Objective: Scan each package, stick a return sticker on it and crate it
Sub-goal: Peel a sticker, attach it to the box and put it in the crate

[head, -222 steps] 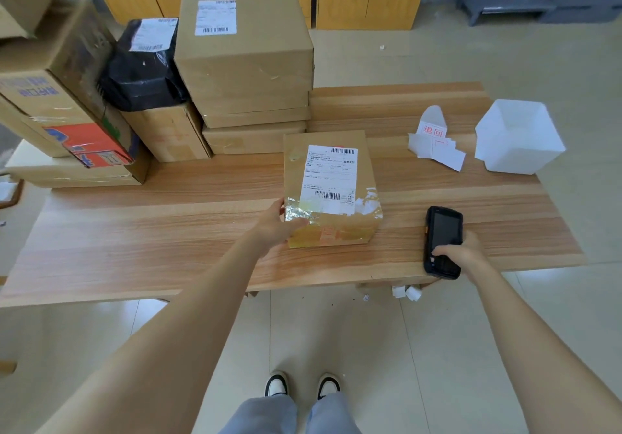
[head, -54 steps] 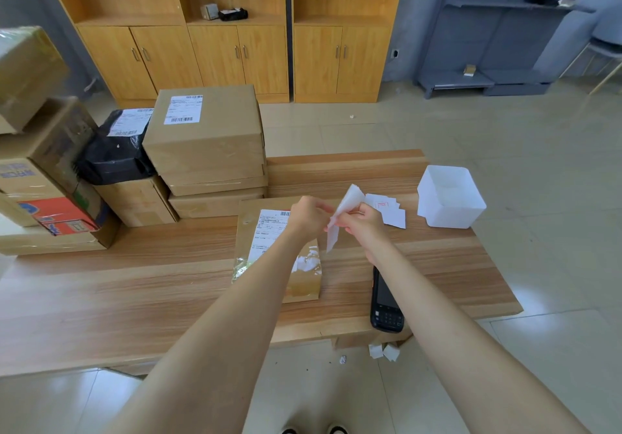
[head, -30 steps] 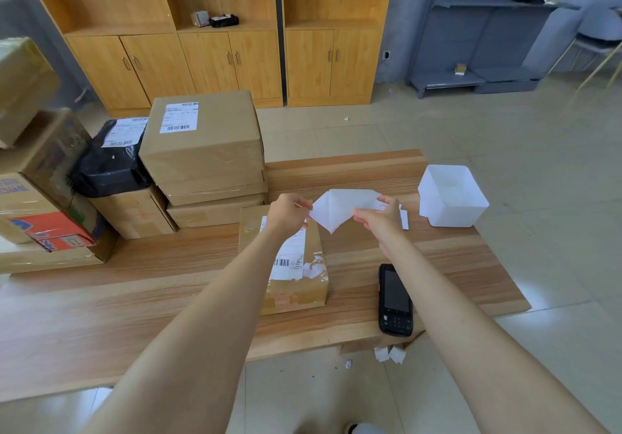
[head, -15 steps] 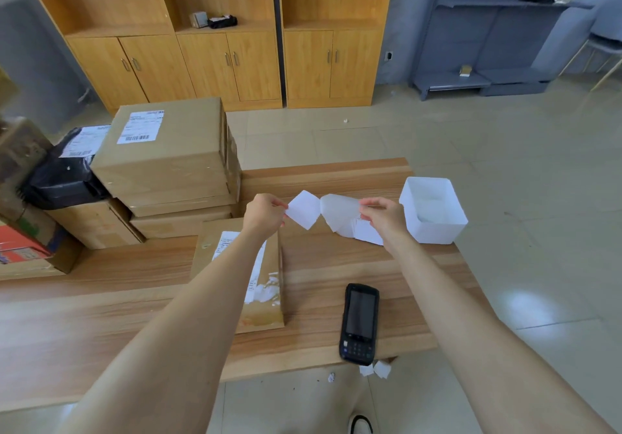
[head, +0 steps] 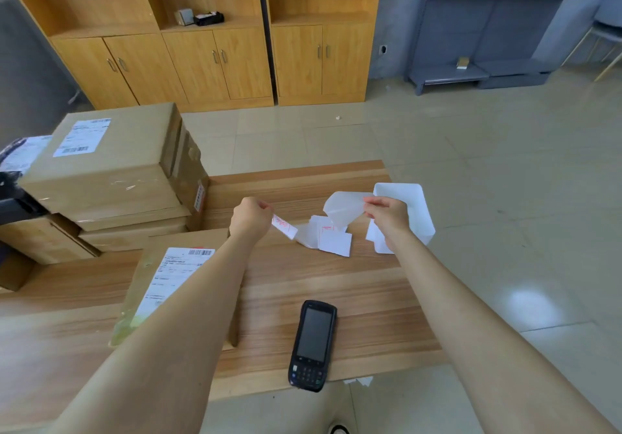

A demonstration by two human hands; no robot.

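Two hands are raised above the far side of the table [head: 336,282], well apart from each other. The left hand [head: 250,218] pinches a small return sticker [head: 285,226] with red print between curled fingers. The right hand [head: 387,213] pinches a translucent backing sheet [head: 341,208], which hangs free of the sticker.

**Step in hand:** judged to be the sticking step. The sticker is off its liner but not yet on the package [head: 144,275]. The package lies flat on the table beneath the left forearm, shipping label [head: 168,282] up. The scanner [head: 313,346] lies unheld at the near table edge, screen up.

**Next move:** the left hand would have to carry the sticker back and down onto bare cardboard, clear of the barcode, and press it flat. The right hand must first be rid of the backing sheet.

**Containers:** a white bin [head: 422,218] stands at the far right of the table, just behind the right hand. Nothing shows in the visible part of its interior, and the near part is hidden. Loose stickers [head: 331,240] lie on the table beside it, not in it. No crate can be identified in view. Stacked boxes [head: 111,171] stand at the left.
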